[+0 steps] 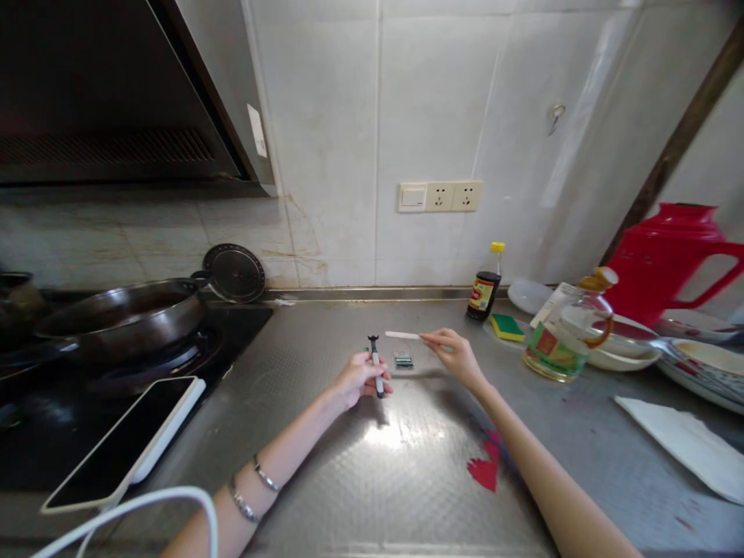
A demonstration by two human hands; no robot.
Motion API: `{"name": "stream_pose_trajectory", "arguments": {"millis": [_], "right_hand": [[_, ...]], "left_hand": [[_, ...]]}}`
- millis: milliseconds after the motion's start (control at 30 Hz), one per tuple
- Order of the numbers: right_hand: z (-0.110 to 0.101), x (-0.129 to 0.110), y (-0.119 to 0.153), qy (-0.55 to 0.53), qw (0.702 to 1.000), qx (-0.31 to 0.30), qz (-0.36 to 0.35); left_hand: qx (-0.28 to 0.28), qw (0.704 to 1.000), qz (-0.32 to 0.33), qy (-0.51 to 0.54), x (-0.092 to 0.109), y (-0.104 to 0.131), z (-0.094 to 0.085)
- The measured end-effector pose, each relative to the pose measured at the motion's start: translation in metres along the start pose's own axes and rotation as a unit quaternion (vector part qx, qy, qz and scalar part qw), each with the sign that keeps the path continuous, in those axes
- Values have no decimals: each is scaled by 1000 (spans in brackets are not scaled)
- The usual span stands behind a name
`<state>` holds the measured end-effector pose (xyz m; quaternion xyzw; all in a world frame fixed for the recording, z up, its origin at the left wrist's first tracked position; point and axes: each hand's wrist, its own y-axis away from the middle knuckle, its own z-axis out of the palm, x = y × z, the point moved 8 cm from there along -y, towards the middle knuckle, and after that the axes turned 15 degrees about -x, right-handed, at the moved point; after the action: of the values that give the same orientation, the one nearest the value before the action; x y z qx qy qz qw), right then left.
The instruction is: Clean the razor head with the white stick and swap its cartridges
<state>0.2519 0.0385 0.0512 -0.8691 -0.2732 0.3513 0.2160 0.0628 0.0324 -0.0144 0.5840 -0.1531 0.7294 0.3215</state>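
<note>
Above the steel counter [407, 465], left hand [356, 381] curled around a razor handle [377, 367], fingers pressed together on its lower half, head end up and pointing away, long axis running near upright from the fist. Just right of that grip, right hand [456, 355] pinching the near end of a thin white strip [402, 335] between thumb and forefinger, remaining fingers loosely bent. Strip lying level, long axis crosswise, free end reaching left toward the top of the handle and stopping just short of it, apart and slightly beyond. Between the two grips and a little lower, a small blade cartridge [403, 360] resting on the counter, touched by neither hand, nearer the right hand's fingers than the left fist, though close to both. Beyond the right hand, a dark sauce bottle [484, 291], a green-and-yellow sponge [507, 327] and a glass jug [566, 333]; farther right, a red flask [668, 256] and stacked plates [697, 364]. Well left of the left grip, a pan [122, 314] on the stove and a phone [125, 442] with a white cable [133, 511]. Below the right forearm, a red patch [485, 465] on the metal; off to the right, a folded cloth [686, 446].
</note>
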Motion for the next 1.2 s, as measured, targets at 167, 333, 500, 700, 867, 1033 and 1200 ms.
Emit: {"name": "stream_pose_trajectory", "arguments": {"millis": [167, 333, 500, 700, 867, 1033, 1200], "right_hand": [[11, -13, -3, -16, 1000, -2, -8], [7, -6, -2, -14, 1000, -11, 1], [3, -8, -2, -16, 1000, 2, 0], [9, -14, -4, -41, 999, -13, -3], [5, -10, -2, -36, 999, -3, 5], [14, -18, -4, -44, 999, -18, -8], [5, -8, -1, -44, 999, -13, 1]], "left_hand": [[-16, 1000, -21, -2, -8, -1, 6], [-18, 1000, -15, -3, -5, 0, 7], [-16, 1000, -18, -3, -7, 0, 6], [-27, 1000, -13, -3, -7, -1, 10], [-10, 1000, -8, -5, -7, 0, 8], [-13, 1000, -9, -4, -9, -1, 10], [-6, 1000, 11, 4, -4, -2, 6]]}}
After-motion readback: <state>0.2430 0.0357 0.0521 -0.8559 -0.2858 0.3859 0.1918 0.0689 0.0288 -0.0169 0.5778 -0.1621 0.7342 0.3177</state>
